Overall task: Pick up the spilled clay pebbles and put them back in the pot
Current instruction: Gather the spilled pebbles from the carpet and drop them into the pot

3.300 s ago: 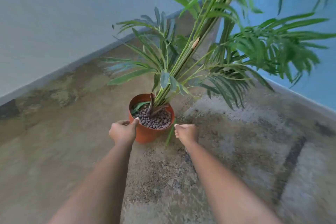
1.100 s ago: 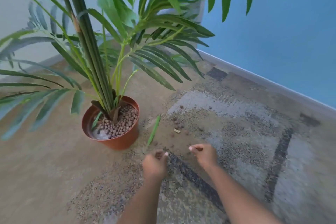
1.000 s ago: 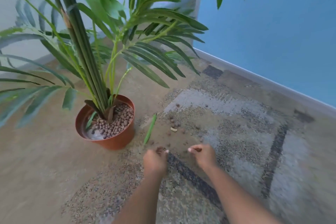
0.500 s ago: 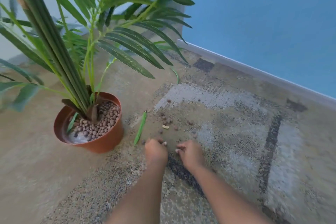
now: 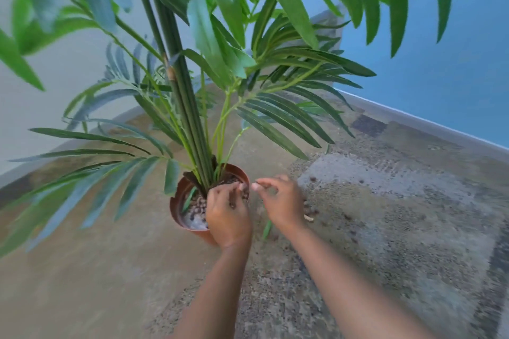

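Observation:
A terracotta pot [image 5: 176, 202] with a tall green palm stands on the floor, partly filled with brown clay pebbles [image 5: 199, 205]. My left hand [image 5: 228, 215] hovers over the pot's right half, fingers curled down around a few dark pebbles. Just right of the rim, my right hand [image 5: 281, 201] has its fingertips pinched together, and I cannot tell if anything is inside. More spilled pebbles [image 5: 314, 212] lie scattered on the rug to the right of my right hand.
Long palm fronds [image 5: 275, 124] spread over the pot and hands. A fallen green leaf [image 5: 266, 228] and a pale scrap [image 5: 309, 218] lie by the pot. The patterned rug [image 5: 399, 215] runs to a blue wall [image 5: 440, 77] with a skirting board.
Both hands have left the spilled pebbles on the rug and risen to the pot; the left hand is now over the pot. The view has swung back toward the plant.

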Action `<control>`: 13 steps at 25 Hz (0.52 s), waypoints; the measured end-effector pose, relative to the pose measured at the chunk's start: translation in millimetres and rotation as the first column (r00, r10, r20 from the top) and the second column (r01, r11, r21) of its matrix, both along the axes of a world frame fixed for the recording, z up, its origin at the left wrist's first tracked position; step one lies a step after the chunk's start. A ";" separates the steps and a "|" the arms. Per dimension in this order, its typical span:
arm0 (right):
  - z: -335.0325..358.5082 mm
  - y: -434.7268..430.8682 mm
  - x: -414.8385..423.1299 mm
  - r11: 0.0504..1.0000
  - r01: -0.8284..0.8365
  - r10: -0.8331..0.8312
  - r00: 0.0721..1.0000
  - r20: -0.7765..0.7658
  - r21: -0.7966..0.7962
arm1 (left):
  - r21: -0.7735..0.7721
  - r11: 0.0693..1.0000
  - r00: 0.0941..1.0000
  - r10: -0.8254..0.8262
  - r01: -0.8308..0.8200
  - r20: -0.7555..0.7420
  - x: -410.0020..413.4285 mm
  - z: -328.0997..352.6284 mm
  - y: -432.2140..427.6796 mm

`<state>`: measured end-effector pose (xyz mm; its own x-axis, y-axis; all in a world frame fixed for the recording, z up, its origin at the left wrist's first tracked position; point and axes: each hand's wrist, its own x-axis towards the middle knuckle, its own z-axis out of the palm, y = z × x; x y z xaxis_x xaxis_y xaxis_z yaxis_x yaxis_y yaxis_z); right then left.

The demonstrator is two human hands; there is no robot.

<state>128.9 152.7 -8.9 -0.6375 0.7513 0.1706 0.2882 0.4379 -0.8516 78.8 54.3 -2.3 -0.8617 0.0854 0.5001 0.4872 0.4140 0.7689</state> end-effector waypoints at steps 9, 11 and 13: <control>-20.4 -9.1 -15.6 0.990 -0.126 0.115 0.983 0.143 0.070 | -0.317 0.930 0.953 0.249 -0.186 0.170 -32.0 -7.3 -29.8; -35.6 14.8 4.8 0.999 -0.018 0.021 0.995 0.101 -0.032 | -0.250 0.962 0.989 0.131 -0.110 0.066 -7.8 -7.8 -12.7; -57.4 45.7 30.8 0.988 0.119 -0.104 0.984 0.143 -0.094 | -0.330 0.941 0.997 -0.080 0.079 0.011 23.6 -24.4 4.8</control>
